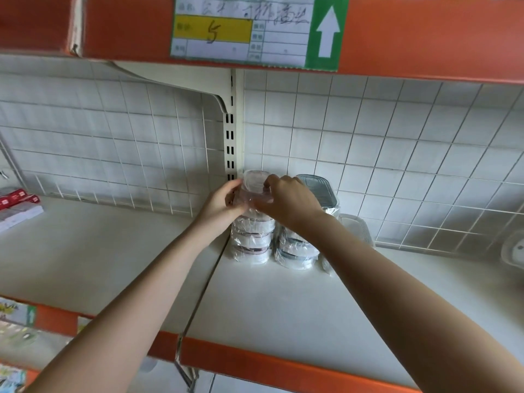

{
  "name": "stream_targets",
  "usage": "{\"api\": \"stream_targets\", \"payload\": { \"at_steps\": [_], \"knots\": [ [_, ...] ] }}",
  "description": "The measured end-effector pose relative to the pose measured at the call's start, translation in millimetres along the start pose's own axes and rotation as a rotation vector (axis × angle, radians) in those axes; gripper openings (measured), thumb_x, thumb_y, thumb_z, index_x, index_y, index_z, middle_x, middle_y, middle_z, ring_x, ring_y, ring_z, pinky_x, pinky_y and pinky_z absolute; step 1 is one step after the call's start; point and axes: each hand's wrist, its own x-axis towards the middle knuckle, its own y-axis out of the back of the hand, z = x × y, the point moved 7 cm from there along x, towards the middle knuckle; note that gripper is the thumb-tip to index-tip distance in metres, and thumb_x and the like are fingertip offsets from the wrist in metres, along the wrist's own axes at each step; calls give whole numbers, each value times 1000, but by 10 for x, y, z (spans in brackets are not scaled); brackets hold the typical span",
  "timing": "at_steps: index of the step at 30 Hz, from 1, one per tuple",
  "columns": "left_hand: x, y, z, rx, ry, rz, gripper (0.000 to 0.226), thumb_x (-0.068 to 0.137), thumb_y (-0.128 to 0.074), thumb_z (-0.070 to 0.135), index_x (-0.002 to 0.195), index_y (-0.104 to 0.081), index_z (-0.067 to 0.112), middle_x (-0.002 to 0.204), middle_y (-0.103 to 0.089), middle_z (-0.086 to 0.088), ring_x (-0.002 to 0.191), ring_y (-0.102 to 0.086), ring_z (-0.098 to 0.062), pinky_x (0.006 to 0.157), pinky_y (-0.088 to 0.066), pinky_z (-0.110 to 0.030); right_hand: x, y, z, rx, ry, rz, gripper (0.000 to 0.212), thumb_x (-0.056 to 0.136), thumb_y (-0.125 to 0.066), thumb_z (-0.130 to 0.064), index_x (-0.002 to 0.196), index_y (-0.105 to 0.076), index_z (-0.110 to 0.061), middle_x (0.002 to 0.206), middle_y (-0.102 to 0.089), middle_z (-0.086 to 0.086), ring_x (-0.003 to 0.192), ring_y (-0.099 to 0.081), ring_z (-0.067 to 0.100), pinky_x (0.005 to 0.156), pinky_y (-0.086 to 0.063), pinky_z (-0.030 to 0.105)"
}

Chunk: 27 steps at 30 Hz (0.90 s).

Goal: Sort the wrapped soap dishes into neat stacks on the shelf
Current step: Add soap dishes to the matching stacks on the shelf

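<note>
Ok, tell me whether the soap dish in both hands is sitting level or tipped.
Tipped: the top soap dish shows its open face toward the camera, while the left hand and right hand hold its sides.

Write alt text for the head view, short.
Both hands, left hand and right hand, hold a wrapped soap dish atop the left stack on a white shelf. A second stack stands beside it, against a tiled wall.

A shop aisle is showing here: orange-edged shelf (283, 307), handwritten price label (241, 29) with arrow, wire-grid backing (113, 154), wrapped stock (252, 239) stacked.
</note>
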Motion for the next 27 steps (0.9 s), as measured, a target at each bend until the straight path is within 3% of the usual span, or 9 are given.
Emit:
{"api": "stream_targets", "payload": {
  "at_steps": [5, 12, 17, 21, 23, 27],
  "knots": [
    [56, -26, -67, 56, -31, 18, 53, 88, -59, -2, 137, -43, 9, 129, -55, -3, 118, -52, -14, 105, -40, -32, -12, -71, -35, -239, 3, 63, 66, 89, -42, -63, 125, -50, -8, 122, -55, 14, 119, -46, 35, 97, -37, 42],
    [86, -48, -100, 204, -66, 61, 50, 91, -55, 0, 138, -41, 8, 134, -52, -8, 123, -50, -20, 107, -37, -35, -27, -88, -3, -179, 17, 113, 55, 92, -47, -53, 126, -51, -11, 126, -54, 11, 120, -47, 32, 98, -37, 41],
    [40, -19, -98, 316, -118, 67, 50, 90, -58, 12, 137, -43, 16, 134, -52, -3, 122, -49, -16, 106, -38, -35, -264, 263, 409, 159, -165, 497, 30, 94, -52, -31, 115, -61, -11, 116, -60, 13, 106, -54, 36, 88, -42, 42],
    [-31, -25, -18, 392, -169, 105, 51, 88, -63, 15, 135, -45, 13, 119, -45, 7, 113, -41, -5, 95, -28, -14, -382, 119, 803, 236, -396, 277, 48, 91, -50, -47, 127, -49, -15, 132, -45, 11, 120, -41, 34, 97, -38, 44],
    [-45, -47, 14, 420, -209, 121, 48, 87, -64, 11, 133, -48, 10, 112, -47, 6, 110, -43, -8, 90, -26, -11, -443, 28, 821, 211, -352, 180, 56, 88, -50, -53, 131, -44, -16, 135, -42, 10, 120, -40, 34, 97, -39, 44],
    [-8, -51, -34, 430, -213, 153, 42, 89, -61, 10, 130, -51, 12, 117, -56, -3, 105, -50, -12, 88, -32, -16, -485, -30, 797, 137, -244, 145, 66, 84, -59, -53, 135, -39, -17, 138, -39, 6, 121, -40, 33, 97, -42, 45]
  ]
}}
